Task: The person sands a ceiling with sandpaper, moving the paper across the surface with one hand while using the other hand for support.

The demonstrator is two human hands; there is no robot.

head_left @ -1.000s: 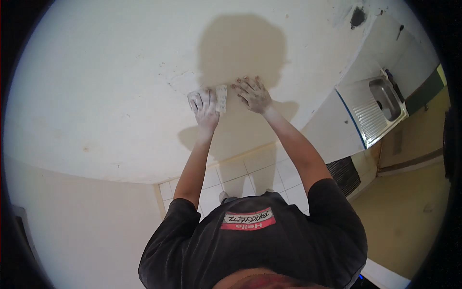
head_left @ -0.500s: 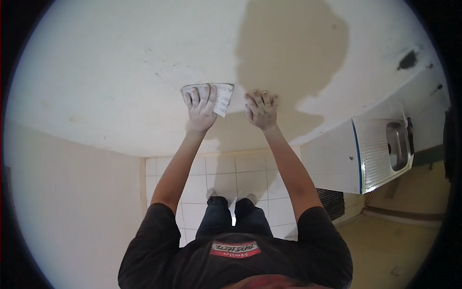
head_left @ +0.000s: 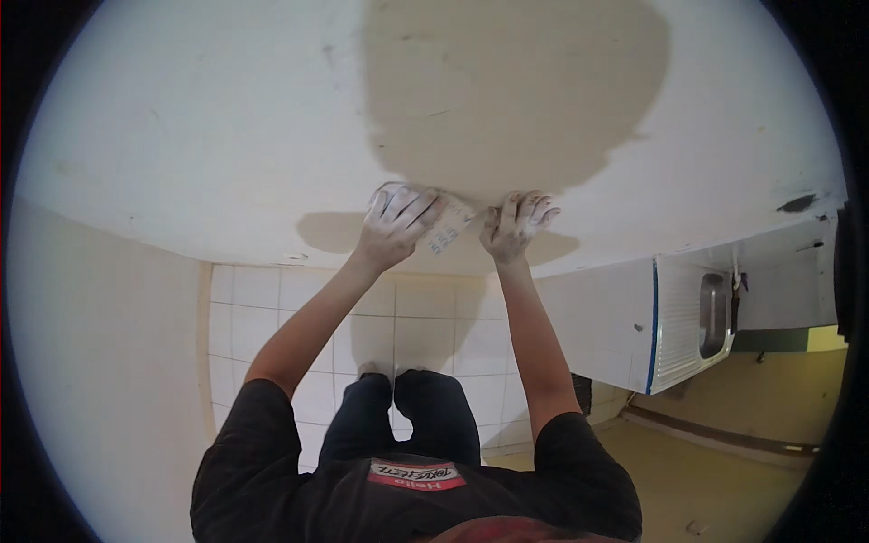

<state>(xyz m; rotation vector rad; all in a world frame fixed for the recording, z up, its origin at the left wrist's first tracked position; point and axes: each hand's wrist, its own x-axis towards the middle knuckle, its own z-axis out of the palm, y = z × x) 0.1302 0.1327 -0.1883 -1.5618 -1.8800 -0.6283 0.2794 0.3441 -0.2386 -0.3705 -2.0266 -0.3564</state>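
Working on the wall (head_left: pixel 226 118) right now, both arms reaching forward. Left hand (head_left: pixel 396 228) is holding the sheet (head_left: pixel 448 233), white with print on its back, fingers bending over it and pressing it to the wall. Sheet is sticking out past the fingers toward the right hand (head_left: pixel 512 226). That one is carrying nothing: fingers bending, slightly apart, thumb sitting just beside the sheet's near corner. Tips seem to be resting on the wall; can't confirm contact.

Progress: looks like it's under way, going by the pale dust coating the fingers. Can't tell how much is done; no line is showing between worked and unworked wall. Small marks (head_left: pixel 328 57) are showing upper left and a dark patch (head_left: pixel 797 204) far right, so I'm reading some surface as left to do. Shadow (head_left: pixel 516 100) is covering the area above the hands, hiding finer detail.

Edges: floor (head_left: pixel 253 330) is meeting the wall not far below the hands, so downward travel is looking short. Side wall (head_left: pixel 100 362) is closing off the lower left; cabinet (head_left: pixel 588 317) is bounding the lower right, sink (head_left: pixel 715 312) sitting beyond it. Most room is lying upward and to the left.
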